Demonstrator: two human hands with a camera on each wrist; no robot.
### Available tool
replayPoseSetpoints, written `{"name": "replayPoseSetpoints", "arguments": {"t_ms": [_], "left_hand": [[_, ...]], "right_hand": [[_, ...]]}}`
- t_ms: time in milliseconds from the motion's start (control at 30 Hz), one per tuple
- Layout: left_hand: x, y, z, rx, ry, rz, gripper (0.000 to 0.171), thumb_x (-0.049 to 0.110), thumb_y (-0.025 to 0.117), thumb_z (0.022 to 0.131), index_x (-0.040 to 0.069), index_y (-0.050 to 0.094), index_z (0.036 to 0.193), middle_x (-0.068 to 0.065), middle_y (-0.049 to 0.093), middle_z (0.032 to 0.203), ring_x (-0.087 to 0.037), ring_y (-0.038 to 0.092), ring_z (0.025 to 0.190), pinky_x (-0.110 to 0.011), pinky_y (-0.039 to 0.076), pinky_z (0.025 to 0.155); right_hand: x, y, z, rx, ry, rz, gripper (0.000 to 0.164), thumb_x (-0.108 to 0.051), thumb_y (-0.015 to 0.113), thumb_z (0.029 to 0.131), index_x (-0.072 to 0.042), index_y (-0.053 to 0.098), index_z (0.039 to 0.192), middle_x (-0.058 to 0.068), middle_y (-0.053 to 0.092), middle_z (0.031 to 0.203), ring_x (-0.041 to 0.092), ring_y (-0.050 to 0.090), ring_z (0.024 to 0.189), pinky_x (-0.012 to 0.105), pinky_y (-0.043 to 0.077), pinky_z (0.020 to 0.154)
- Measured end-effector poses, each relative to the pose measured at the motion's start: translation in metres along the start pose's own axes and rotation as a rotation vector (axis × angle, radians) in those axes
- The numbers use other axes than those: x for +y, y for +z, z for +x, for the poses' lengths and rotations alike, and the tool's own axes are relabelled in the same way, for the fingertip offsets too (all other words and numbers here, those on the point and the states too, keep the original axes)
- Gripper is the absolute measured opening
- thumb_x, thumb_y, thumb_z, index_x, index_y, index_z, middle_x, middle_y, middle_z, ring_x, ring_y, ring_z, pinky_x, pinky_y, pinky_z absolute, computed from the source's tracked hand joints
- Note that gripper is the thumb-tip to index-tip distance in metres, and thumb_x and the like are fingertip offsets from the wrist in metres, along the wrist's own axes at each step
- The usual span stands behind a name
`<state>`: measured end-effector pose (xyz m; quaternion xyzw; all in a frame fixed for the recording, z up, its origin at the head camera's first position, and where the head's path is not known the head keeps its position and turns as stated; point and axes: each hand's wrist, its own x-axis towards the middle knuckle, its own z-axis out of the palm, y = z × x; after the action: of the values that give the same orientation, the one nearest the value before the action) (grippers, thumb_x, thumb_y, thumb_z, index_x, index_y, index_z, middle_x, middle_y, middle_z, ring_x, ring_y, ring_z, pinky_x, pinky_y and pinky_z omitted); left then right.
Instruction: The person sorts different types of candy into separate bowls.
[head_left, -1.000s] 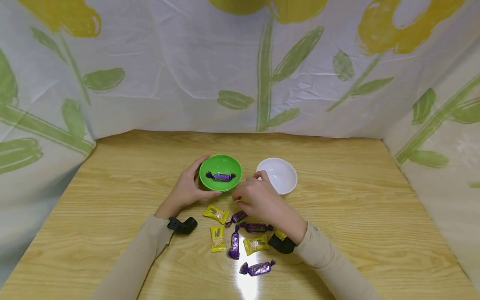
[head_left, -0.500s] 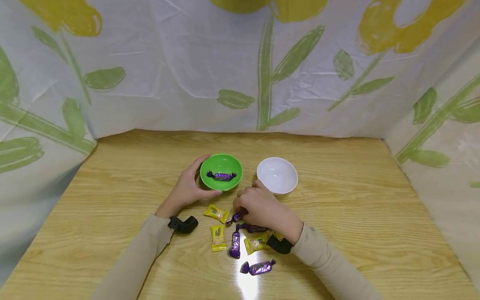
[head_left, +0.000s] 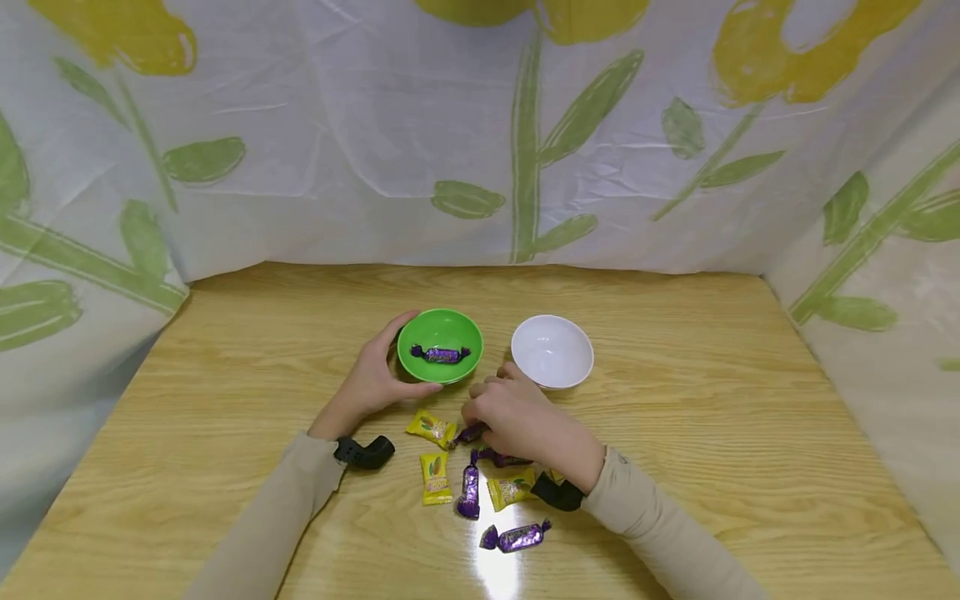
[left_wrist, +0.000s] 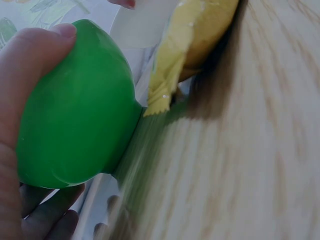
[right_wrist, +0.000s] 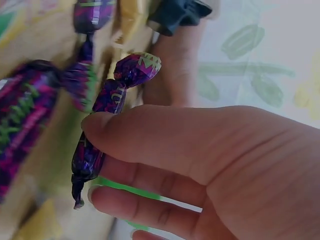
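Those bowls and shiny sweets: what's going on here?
A person's left hand holds a round green bowl with one purple foil-wrapped candy inside. The right hand pinches another purple candy; whether it touches the wooden table is unclear. More purple candies and yellow-wrapped candies lie nearby; a round white bowl stands beside the green one.

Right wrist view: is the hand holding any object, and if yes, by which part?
The right hand pinches a purple-wrapped candy by the middle of its body, not by an end.
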<state>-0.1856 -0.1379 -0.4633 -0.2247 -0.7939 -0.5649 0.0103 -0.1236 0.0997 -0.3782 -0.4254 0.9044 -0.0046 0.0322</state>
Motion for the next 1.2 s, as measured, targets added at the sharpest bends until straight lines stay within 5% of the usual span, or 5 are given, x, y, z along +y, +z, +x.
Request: {"name": "replayPoseSetpoints", "arguments": {"t_ms": [500,800,1200], "left_hand": [[0.009,-0.001,-0.002,-0.009,-0.065,0.012,0.106,0.004,0.092,0.066,0.001,0.031,0.153,-0.016,0.046,0.146,-0.032,0.043,0.134,-0.050,0.027,0.116],[0.005,-0.003,-0.002,-0.021,-0.013,-0.027,0.107,0.011,0.094,0.066,0.011,0.033,0.154,-0.008,0.048,0.146,-0.026,0.044,0.133,-0.048,0.028,0.115],[0.004,-0.002,-0.001,-0.025,-0.033,-0.017,0.105,0.012,0.092,0.069,0.008,0.031,0.154,-0.011,0.045,0.148,-0.028,0.041,0.136,-0.050,0.025,0.116]], "right_hand": [[0.002,-0.026,0.004,0.127,-0.009,0.084,0.016,-0.010,0.079,0.077,-0.020,0.075,0.088,-0.007,0.067,0.086,0.015,0.062,0.084,0.041,0.041,0.093],[0.012,-0.036,0.019,0.294,0.021,0.145,0.013,-0.014,0.078,0.084,-0.016,0.075,0.097,-0.002,0.069,0.093,0.018,0.064,0.093,0.047,0.043,0.098],[0.027,-0.008,0.054,0.554,0.101,0.250,0.018,-0.015,0.078,0.086,-0.009,0.076,0.103,0.004,0.069,0.094,0.022,0.063,0.097,0.048,0.040,0.099]]}}
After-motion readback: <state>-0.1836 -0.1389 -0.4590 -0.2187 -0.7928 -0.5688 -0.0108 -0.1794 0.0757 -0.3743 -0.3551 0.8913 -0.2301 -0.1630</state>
